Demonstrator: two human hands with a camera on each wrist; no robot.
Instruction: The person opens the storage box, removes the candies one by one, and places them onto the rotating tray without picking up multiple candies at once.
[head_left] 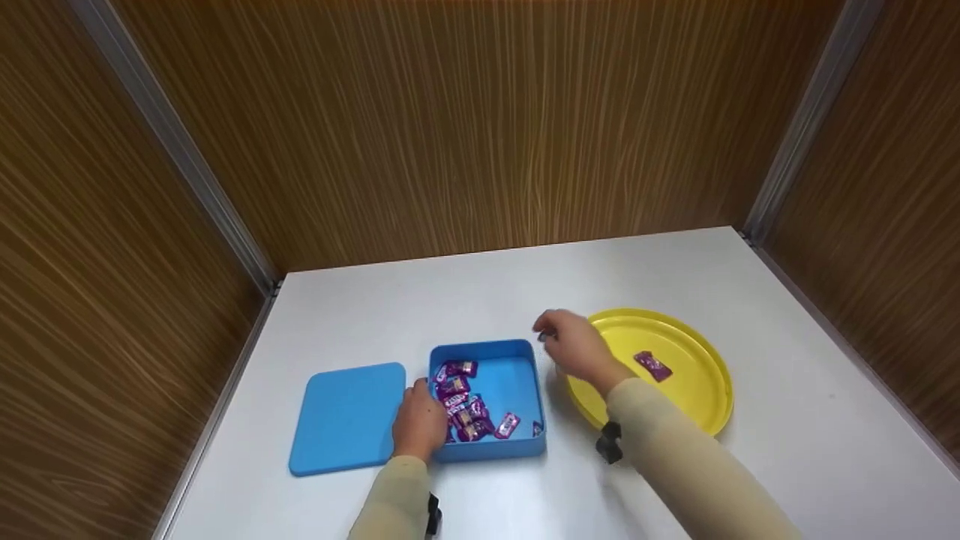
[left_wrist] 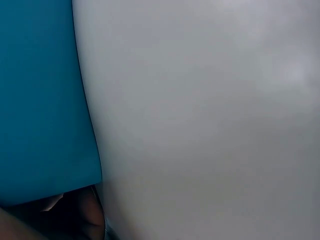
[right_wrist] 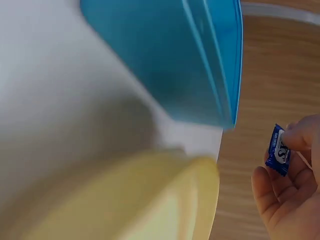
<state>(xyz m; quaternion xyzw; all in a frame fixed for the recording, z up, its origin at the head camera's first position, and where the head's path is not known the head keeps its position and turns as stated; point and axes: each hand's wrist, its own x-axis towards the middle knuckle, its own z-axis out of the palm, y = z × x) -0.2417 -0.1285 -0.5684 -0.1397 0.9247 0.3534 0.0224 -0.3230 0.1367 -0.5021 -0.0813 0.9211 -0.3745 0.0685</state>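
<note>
Candy (right_wrist: 278,152) in a blue wrapper is what I have in the right hand (head_left: 577,349), pinched between thumb and fingers, the gap closed to about the packet's own thickness. The right wrist view shows me the thumb across its face and the wrapper ends jutting clear. That grip hangs over the space between the blue box (head_left: 490,451), just to its left with a loose heap of purple candies (head_left: 454,386) inside, and the yellow plate (head_left: 694,390), to its right and partly under the wrist, bearing one purple packet (head_left: 652,366).

I judge the piece very light, so control matters more than force. The film looks glossy and could slide under an uneven squeeze; the filling is probably firm enough for a gentle pinch. I would hold it across the middle, on the flat faces; the thin ends would likely fold and give little purchase.

The left hand (head_left: 418,424) is well left of that grip, at the box's left wall; I cannot tell whether its fingers curl over the rim or only rest there. The box seems stiff but light enough to skid, so the wall suits steadying.
</note>
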